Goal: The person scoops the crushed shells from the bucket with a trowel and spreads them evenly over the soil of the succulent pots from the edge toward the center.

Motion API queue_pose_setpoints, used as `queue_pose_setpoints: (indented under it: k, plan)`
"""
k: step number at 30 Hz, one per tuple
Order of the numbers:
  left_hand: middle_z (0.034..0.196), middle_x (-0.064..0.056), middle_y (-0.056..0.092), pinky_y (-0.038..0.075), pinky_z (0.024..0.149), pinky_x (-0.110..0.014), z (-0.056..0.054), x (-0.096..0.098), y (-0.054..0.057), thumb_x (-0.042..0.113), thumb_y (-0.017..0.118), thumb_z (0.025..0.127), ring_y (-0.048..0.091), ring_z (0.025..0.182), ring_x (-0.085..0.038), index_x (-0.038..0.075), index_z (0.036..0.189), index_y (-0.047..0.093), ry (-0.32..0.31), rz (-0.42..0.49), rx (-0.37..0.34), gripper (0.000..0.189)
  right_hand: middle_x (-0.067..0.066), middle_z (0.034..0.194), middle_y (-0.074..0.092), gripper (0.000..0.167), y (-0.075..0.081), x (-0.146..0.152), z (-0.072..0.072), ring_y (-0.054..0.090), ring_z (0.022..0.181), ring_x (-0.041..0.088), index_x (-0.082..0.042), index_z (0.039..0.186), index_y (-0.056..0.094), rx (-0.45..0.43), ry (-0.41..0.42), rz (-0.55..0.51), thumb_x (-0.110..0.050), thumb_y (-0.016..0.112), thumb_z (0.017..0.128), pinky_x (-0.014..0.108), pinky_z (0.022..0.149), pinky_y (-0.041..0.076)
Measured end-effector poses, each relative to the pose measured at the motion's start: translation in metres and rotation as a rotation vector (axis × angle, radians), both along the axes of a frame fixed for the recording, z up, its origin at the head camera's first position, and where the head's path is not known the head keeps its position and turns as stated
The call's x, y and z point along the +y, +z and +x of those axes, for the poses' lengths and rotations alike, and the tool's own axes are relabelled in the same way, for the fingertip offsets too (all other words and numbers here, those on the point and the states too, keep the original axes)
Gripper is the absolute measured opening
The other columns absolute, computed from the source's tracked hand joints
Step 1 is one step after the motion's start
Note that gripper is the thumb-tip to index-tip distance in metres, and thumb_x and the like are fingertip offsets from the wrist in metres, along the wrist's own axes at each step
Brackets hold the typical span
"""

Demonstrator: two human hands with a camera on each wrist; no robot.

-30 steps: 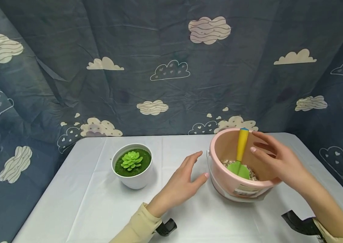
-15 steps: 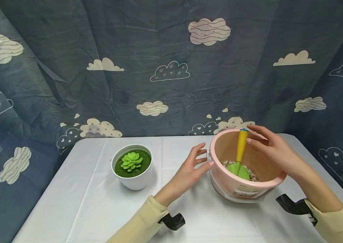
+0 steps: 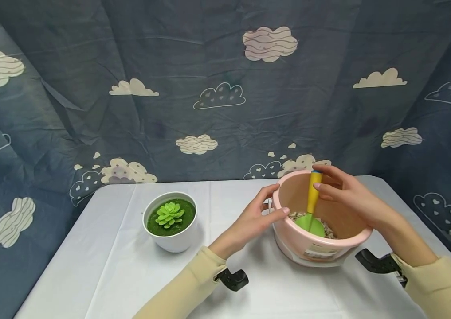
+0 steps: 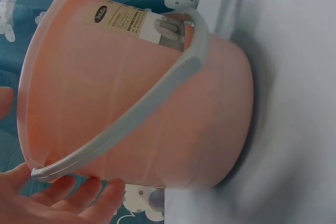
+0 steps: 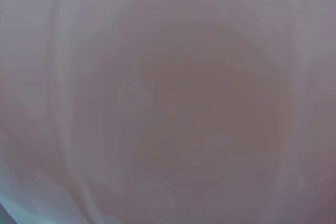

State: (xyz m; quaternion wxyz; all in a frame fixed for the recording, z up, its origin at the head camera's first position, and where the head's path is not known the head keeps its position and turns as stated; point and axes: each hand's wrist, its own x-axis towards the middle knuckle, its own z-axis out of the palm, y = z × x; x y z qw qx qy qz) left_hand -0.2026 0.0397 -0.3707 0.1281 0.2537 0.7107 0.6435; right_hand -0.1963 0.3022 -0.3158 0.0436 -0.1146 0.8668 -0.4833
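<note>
A pink bucket [image 3: 297, 243] with a pale bail handle [image 4: 121, 129] stands on the white table. Inside it, a small trowel [image 3: 314, 195] with a yellow grip and green blade leans upright in coarse beige bits [image 3: 329, 229]. My right hand [image 3: 353, 192] reaches over the bucket and pinches the grip's top between thumb and index finger. At the bucket's left rim is my left hand [image 3: 255, 217], its fingers along the outer wall by the bail's pivot and its thumb over the rim. Blurred bucket wall [image 5: 210, 103] fills the right wrist view.
On the left of the table [image 3: 129, 274] stands a white pot [image 3: 175, 243] holding a green succulent [image 3: 169, 215]. A dark cloud-patterned cloth [image 3: 161, 53] hangs behind and at both sides. Each wrist carries a black strap mount [image 3: 231, 279].
My left hand has moved up and right to the bucket's rim. The right hand has moved left onto the trowel's grip. Bucket and trowel stand as before; the view shifted slightly.
</note>
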Motion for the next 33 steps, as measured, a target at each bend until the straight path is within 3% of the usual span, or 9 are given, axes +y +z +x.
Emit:
queue_pose_setpoints:
  k: [5, 11, 13, 17, 20, 23, 27, 33]
  plan:
    - [0.149, 0.008, 0.041, 0.039, 0.102, -0.035, -0.005, 0.003, 0.003, 0.031, 0.064, 0.091, 0.040, 0.129, -0.016, 0.027, 0.150, 0.040, -0.020, 0.013, -0.056, 0.064, 0.022, 0.147, 0.040, 0.060, 0.000, 0.000, 0.002, 0.048, 0.126, 0.040, -0.011, 0.151, 0.031, 0.026, -0.003, -0.032, -0.026, 0.059, 0.100, 0.039, 0.089, 0.053]
    - [0.149, 0.014, 0.036, 0.050, 0.087, -0.031, -0.016, 0.007, -0.002, 0.021, 0.067, 0.088, 0.046, 0.125, -0.020, 0.030, 0.150, 0.039, -0.129, 0.130, -0.190, 0.069, 0.021, 0.142, 0.045, 0.055, -0.002, 0.001, 0.005, 0.058, 0.111, 0.009, -0.014, 0.149, 0.036, 0.065, -0.011, -0.039, -0.024, 0.059, 0.100, 0.036, 0.084, 0.055]
    - [0.149, 0.015, 0.034, 0.051, 0.086, -0.031, -0.020, 0.007, -0.005, 0.019, 0.067, 0.087, 0.049, 0.122, -0.018, 0.030, 0.150, 0.039, -0.159, 0.157, -0.206, 0.070, 0.021, 0.138, 0.046, 0.053, -0.002, 0.001, 0.006, 0.058, 0.107, 0.007, -0.014, 0.148, 0.037, 0.077, 0.002, -0.029, -0.024, 0.058, 0.101, 0.036, 0.084, 0.056]
    - [0.147, 0.017, 0.034, 0.050, 0.083, -0.029, -0.023, 0.007, -0.008, 0.020, 0.068, 0.086, 0.053, 0.110, -0.013, 0.033, 0.150, 0.038, -0.175, 0.154, -0.182, 0.071, 0.023, 0.130, 0.053, 0.050, -0.003, 0.000, 0.007, 0.061, 0.107, 0.015, -0.011, 0.147, 0.036, 0.084, 0.051, -0.036, -0.022, 0.055, 0.102, 0.041, 0.083, 0.056]
    - [0.148, 0.017, 0.033, 0.048, 0.088, -0.031, -0.025, 0.008, -0.010, 0.022, 0.067, 0.087, 0.048, 0.120, -0.014, 0.032, 0.150, 0.036, -0.187, 0.155, -0.150, 0.072, 0.024, 0.124, 0.057, 0.049, -0.004, -0.001, 0.006, 0.063, 0.108, 0.018, -0.008, 0.147, 0.033, 0.085, 0.082, -0.061, -0.020, 0.053, 0.103, 0.043, 0.081, 0.056]
    - [0.151, 0.020, 0.026, 0.035, 0.106, -0.037, -0.026, 0.007, -0.011, 0.023, 0.068, 0.086, 0.024, 0.141, -0.011, 0.034, 0.151, 0.032, -0.202, 0.141, -0.134, 0.075, 0.026, 0.122, 0.057, 0.050, -0.005, -0.003, 0.004, 0.063, 0.106, 0.018, -0.007, 0.147, 0.031, 0.081, 0.101, -0.073, -0.018, 0.053, 0.103, 0.043, 0.081, 0.057]
    - [0.153, 0.025, 0.016, 0.012, 0.115, -0.046, -0.026, 0.005, -0.010, 0.029, 0.073, 0.083, 0.001, 0.146, -0.009, 0.041, 0.151, 0.027, -0.208, 0.085, -0.114, 0.083, 0.024, 0.119, 0.057, 0.053, -0.005, -0.004, 0.002, 0.063, 0.104, 0.018, -0.007, 0.148, 0.028, 0.074, 0.099, -0.072, -0.017, 0.053, 0.103, 0.039, 0.081, 0.057]
    - [0.153, 0.028, 0.015, 0.010, 0.116, -0.049, -0.026, 0.004, -0.012, 0.032, 0.075, 0.082, 0.000, 0.147, -0.012, 0.048, 0.149, 0.025, -0.206, 0.076, -0.126, 0.085, 0.023, 0.117, 0.058, 0.053, -0.006, -0.003, 0.002, 0.063, 0.102, 0.017, -0.008, 0.149, 0.028, 0.054, 0.065, -0.064, -0.019, 0.053, 0.103, 0.037, 0.081, 0.057]
